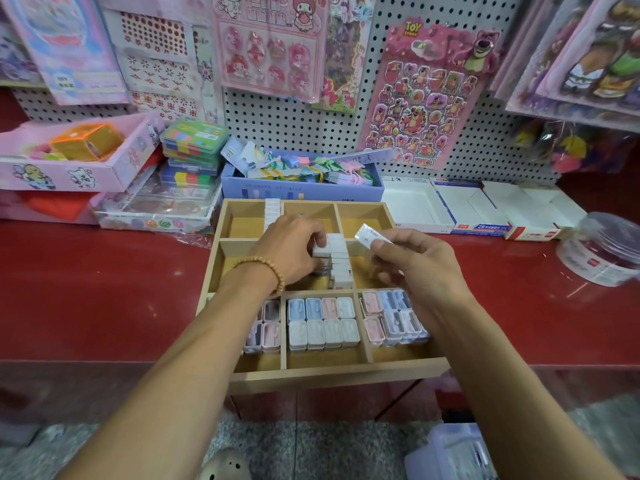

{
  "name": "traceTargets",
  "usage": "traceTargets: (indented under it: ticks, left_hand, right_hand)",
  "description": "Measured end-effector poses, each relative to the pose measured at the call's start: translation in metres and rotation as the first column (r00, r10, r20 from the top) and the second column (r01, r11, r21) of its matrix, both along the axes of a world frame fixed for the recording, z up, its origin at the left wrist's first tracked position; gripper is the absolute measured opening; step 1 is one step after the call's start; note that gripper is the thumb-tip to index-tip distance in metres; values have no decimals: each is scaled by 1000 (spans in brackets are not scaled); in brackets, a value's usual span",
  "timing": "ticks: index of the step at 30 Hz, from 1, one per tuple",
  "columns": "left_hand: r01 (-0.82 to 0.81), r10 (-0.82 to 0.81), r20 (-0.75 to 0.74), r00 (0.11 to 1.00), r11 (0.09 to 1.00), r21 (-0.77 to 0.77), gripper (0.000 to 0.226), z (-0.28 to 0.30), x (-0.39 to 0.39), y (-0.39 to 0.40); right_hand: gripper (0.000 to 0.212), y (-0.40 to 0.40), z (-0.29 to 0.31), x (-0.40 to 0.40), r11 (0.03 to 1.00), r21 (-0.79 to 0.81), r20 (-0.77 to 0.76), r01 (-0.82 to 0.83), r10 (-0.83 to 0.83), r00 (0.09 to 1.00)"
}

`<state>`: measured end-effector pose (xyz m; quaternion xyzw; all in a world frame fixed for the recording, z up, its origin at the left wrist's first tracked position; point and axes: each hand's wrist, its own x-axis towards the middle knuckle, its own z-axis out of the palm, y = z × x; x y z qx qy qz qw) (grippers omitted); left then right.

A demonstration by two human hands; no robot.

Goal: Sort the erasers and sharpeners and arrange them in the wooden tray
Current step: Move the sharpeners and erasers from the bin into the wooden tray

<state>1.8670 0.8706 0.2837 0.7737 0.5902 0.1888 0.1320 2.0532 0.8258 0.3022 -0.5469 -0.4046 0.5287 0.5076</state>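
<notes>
The wooden tray (332, 374) with several compartments sits on the red counter. My left hand (294, 251) grips a white eraser (321, 251) over the middle compartment, beside a stacked row of white erasers (339, 263). Just right of that row, my right hand (415, 265) pinches a wrapped white eraser (367, 234) above the tray. Another row of white erasers (272, 211) stands in the back left compartment. Pastel sharpeners (322, 322) in blue, pink and white fill the front compartments, with more sharpeners (391, 317) at the front right.
Behind the tray stands a blue box (301, 192) of trinkets. Open white cardboard boxes (464, 207) lie at the back right, and a clear plastic tub (602, 252) sits at the far right. Pink boxes (69, 161) and cases pile up on the left. A pegboard wall holds sticker sheets.
</notes>
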Motion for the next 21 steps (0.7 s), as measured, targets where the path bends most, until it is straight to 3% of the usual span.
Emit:
traceTargets:
  ticks: [2,4,6,8,13,17,21]
  left_hand:
    - [-8,8,28,1000,1000,-4,19,11,-7,-1]
    - [-46,45,299,953,999,-3,4,26,-12,-6]
    - [-12,74,630,773,995,-101,9,41,-13,-15]
    - [86,71,742,666,981,-172,4,50,-12,-22]
    - [127,89,798,596,971,-203,20,63,-27,-13]
    - [112,68,731,679,974,-195,23,76,-37,-3]
    - [129,-2,616,788,978,-163,20,76,-50,-3]
  right_hand:
    - [15,-1,3,-4,1000,4,16,-17,17,1000]
    - [13,-1,6,-10,999,11,17,-39,39,999]
    - [13,-1,10,-18,997,29,20,-67,66,998]
    - [11,1,15,-28,993,59,31,-106,104,994]
    - [9,16,24,-46,978,113,73,-173,166,984]
    - [13,27,26,-56,973,134,34,-190,187,982]
    - [10,25,22,-60,956,129,174,-264,240,955]
